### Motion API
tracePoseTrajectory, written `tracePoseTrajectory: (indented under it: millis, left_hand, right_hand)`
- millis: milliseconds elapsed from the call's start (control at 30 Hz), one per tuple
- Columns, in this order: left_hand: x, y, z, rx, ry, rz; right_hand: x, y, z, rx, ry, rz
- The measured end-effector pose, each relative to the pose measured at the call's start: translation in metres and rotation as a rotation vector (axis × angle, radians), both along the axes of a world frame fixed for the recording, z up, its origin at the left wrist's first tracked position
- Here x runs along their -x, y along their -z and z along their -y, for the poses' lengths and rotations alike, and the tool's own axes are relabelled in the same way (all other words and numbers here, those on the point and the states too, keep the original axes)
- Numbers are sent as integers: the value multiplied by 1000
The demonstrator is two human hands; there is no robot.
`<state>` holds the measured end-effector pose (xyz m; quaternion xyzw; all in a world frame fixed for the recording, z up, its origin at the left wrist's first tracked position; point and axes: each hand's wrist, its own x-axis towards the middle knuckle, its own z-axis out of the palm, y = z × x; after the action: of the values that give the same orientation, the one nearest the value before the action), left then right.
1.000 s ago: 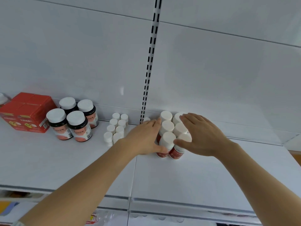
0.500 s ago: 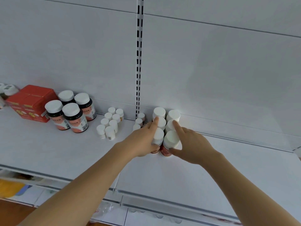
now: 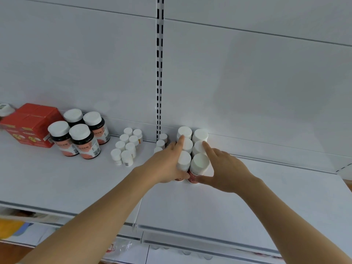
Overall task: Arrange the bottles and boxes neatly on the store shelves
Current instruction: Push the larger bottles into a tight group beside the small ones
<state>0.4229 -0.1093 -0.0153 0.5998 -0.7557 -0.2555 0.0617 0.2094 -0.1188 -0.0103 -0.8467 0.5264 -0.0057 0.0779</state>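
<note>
The white shelf (image 3: 247,197) carries everything. Far left sits a red box (image 3: 28,124), then four dark bottles (image 3: 80,138) and a cluster of small white bottles (image 3: 126,147). Right of the slotted upright (image 3: 159,73), six white-capped bottles (image 3: 192,149) stand in two rows against the back panel. The left hand (image 3: 163,166) and right hand (image 3: 226,172) press flat against their sides, fingers extended, gripping nothing. Since a moment ago the hands have barely shifted.
</note>
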Motion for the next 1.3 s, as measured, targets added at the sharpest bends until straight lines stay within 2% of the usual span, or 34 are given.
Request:
tracePoseTrajectory:
  millis: [133, 233, 433, 633, 933, 1300]
  left_hand:
    - [-4, -9, 10, 20, 11, 36]
    - [-7, -16, 20, -34, 32, 79]
    - [-4, -25, 26, -99, 95, 154]
    - [-4, -18, 30, -83, 99, 155]
    - [-5, -13, 29, -65, 103, 121]
    - [-8, -12, 15, -1, 125, 117]
  right_hand:
    - [5, -16, 5, -2, 54, 35]
    - [5, -26, 16, -33, 49, 32]
    - [-6, -32, 26, -177, -19, -74]
    - [-8, -29, 26, -181, -2, -118]
    - [-7, -19, 21, -114, -6, -87]
    - [-5, -8, 8, 112, -38, -78]
